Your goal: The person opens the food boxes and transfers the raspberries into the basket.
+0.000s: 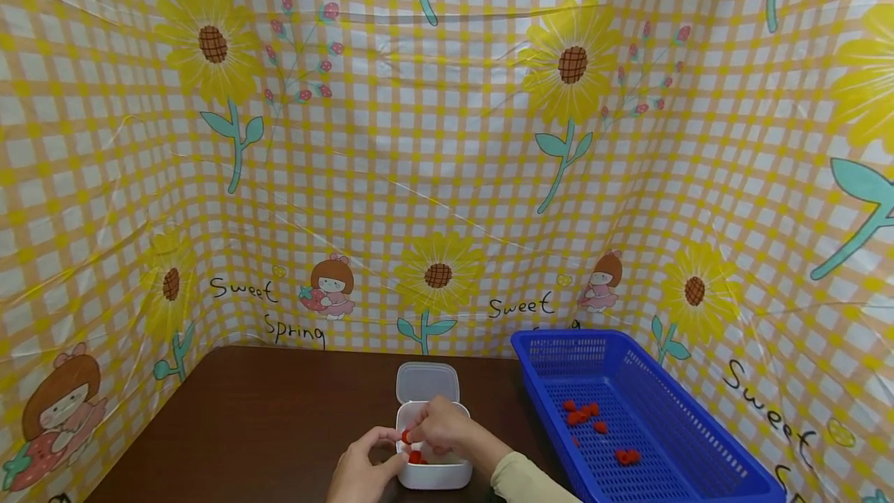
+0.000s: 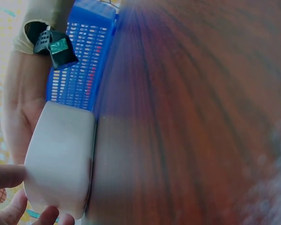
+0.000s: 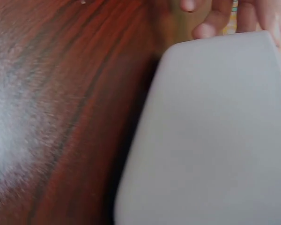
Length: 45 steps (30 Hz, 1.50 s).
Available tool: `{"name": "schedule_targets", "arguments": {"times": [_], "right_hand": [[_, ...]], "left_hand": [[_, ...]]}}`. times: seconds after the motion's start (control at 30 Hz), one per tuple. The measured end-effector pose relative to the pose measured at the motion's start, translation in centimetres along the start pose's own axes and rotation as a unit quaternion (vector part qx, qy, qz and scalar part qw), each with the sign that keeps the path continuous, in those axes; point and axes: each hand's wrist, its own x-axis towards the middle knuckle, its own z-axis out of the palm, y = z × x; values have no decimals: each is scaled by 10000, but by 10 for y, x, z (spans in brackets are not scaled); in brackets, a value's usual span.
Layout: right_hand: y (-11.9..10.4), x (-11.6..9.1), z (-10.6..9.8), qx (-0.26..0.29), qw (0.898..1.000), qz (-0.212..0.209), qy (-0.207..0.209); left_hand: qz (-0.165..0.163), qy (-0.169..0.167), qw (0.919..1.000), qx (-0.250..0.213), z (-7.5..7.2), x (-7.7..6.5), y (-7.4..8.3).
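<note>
A person's left hand (image 1: 365,463) held the left side of a white box (image 1: 434,476) at the frame's bottom centre, its lid (image 1: 428,383) tipped back on the table (image 1: 279,425), while the right hand (image 1: 441,424) dipped inside among red pieces (image 1: 415,457); its grip could not be told. More red pieces lay in a blue basket (image 1: 649,480), lower right.

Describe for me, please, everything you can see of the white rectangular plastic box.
The white, round-cornered rectangular box, apparently plastic and smooth-walled, stands upright on the dark brown table. Its pale, rounded lid is open at the far edge. Small red pieces lie inside, partly hidden. The left hand touches its left side; the right hand is over its opening.
</note>
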Motion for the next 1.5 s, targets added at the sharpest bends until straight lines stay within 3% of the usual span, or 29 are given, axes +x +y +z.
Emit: {"name": "schedule_targets", "arguments": {"times": [0.27,0.6,1.2,1.5], "right_hand": [[-17,-3,-23,-16,9998,-122,-159],[-32,-14,-65,-110,9998,-128,69],[-17,-23,-151,110,9977,-81,664],[-1,-30,-183,200,9956,101,905]], "left_hand": [[1,64,10000,-26,1,0,-2],[-243,48,9997,-15,1,0,1],[-300,109,9994,114,1,2,4],[-294,96,9994,154,1,2,2]]}}
